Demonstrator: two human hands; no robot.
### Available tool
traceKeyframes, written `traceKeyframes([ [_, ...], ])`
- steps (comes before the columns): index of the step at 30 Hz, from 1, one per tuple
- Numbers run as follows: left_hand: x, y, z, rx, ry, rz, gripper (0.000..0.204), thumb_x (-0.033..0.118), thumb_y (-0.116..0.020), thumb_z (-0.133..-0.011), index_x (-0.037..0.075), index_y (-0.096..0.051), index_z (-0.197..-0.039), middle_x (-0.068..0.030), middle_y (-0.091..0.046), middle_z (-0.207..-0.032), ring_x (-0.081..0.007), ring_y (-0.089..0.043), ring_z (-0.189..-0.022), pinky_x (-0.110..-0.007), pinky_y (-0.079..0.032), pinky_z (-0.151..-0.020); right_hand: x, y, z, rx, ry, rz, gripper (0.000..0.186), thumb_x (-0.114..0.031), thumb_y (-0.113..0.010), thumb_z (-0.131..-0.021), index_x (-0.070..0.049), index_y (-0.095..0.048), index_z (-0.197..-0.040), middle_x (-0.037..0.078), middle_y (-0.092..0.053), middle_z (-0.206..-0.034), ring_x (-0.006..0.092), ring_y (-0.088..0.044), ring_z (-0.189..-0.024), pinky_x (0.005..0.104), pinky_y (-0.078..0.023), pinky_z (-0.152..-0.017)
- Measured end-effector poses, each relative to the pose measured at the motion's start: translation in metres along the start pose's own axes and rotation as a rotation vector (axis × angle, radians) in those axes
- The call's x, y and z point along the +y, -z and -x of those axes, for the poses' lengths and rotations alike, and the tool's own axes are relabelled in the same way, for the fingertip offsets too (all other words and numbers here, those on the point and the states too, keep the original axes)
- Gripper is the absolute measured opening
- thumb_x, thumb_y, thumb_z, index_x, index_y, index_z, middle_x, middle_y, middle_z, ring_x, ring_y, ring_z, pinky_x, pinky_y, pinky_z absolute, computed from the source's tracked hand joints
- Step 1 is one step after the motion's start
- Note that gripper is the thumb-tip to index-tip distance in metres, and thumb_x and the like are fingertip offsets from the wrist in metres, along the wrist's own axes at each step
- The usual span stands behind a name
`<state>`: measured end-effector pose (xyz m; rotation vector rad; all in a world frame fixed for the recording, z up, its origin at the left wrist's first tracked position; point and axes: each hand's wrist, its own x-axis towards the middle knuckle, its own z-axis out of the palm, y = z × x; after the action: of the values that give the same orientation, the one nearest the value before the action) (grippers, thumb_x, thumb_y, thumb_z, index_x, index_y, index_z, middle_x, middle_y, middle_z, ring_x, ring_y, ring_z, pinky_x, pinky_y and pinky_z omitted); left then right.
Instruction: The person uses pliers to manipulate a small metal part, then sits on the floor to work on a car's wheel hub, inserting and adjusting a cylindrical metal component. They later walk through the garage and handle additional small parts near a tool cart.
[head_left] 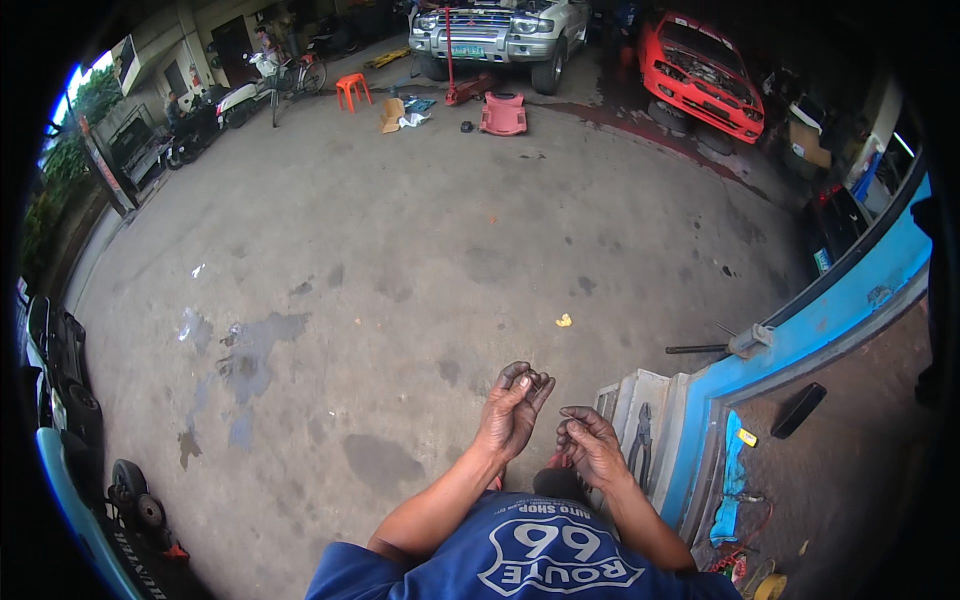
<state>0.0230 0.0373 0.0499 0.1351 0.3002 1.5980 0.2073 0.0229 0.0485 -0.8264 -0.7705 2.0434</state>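
Head view, and what a stretch of concrete floor (480,240) we have! At its far edge sits the silver vehicle (485,42), with the red car (705,90) off to the right, bonnet off or raised, engine bay showing. Down the right side sweeps the blue frame (820,335), bent by the lens, a pale step (626,395) tucked against it.

Now the forearms: both come up from the lower edge past the blue shirt (520,555), the left angling in, the right shorter and folded in closer. They meet near the body's midline, probably so both sets of fingertips can share one close spot.

And look at the left hand (512,412): palm turned inward, thumb bent up towards the index finger, other fingers loosely curled. Opposite, just apart, comes the right hand (592,447), fingers curled, thumb tucked near the index. Both look like pinches, but whether anything fine sits in either I cannot tell.

Closest tool, the pliers (642,445)! They lie on the step just beside the right hand, handles toward the wearer, perhaps parked there for easy reach. Smallest of all, a yellow scrap (564,321) lies on the floor beyond.
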Motion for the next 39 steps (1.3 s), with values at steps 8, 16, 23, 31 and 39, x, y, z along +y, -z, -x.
traceKeyframes([
  [8, -0.013, 0.011, 0.019, 0.094, 0.072, -0.227, 0.027, 0.003, -0.068, -0.095, 0.004, -0.060, -0.120, -0.0093, -0.069, -0.102, -0.0224, -0.067, -0.105, -0.039, -0.050, -0.106, -0.015, -0.019, 0.003, 0.082, 0.444, 0.506, 0.015, -0.006, -0.067, -0.097, -0.001, -0.067, -0.111, 0.009, -0.068, -0.104, 0.0149, -0.067, -0.083, 0.0272, -0.058, -0.064],
  [16, -0.001, -0.002, 0.013, 0.060, -0.045, -0.120, 0.027, 0.003, -0.068, -0.095, 0.002, -0.060, -0.121, -0.0105, -0.069, -0.105, -0.0210, -0.067, -0.104, -0.037, -0.051, -0.103, -0.010, -0.025, 0.011, -0.031, 0.000, 0.257, 0.031, -0.013, -0.066, -0.099, -0.001, -0.060, -0.127, 0.016, -0.071, -0.105, 0.0202, -0.071, -0.085, 0.0347, -0.060, -0.078],
  [23, -0.004, 0.002, 0.024, 0.100, 0.009, -0.310, 0.027, 0.005, -0.070, -0.093, 0.001, -0.062, -0.119, -0.0093, -0.070, -0.101, -0.0189, -0.067, -0.102, -0.034, -0.051, -0.100, -0.019, -0.016, 0.006, -0.040, 0.269, -0.139, 0.026, -0.005, -0.073, -0.090, -0.001, -0.066, -0.115, 0.010, -0.072, -0.101, 0.0214, -0.071, -0.092, 0.0353, -0.060, -0.083],
  [31, -0.007, -0.009, 0.038, 0.057, 0.146, -0.493, 0.022, 0.007, -0.071, -0.094, -0.002, -0.068, -0.114, -0.0094, -0.072, -0.098, -0.0169, -0.068, -0.095, -0.030, -0.053, -0.092, -0.046, -0.037, 0.007, -0.047, 0.517, 0.202, 0.022, -0.017, -0.061, -0.102, 0.003, -0.067, -0.106, 0.010, -0.067, -0.097, 0.0161, -0.061, -0.087, 0.0312, -0.048, -0.080],
  [39, -0.001, -0.030, 0.040, 0.043, 0.040, -0.736, 0.019, 0.010, -0.070, -0.096, -0.003, -0.069, -0.109, -0.0088, -0.072, -0.095, -0.0160, -0.067, -0.091, -0.031, -0.052, -0.092, -0.060, -0.044, 0.005, 0.169, 0.371, 0.453, 0.016, -0.013, -0.076, -0.091, 0.000, -0.076, -0.101, 0.004, -0.072, -0.090, 0.0102, -0.062, -0.087, 0.0256, -0.049, -0.082],
])
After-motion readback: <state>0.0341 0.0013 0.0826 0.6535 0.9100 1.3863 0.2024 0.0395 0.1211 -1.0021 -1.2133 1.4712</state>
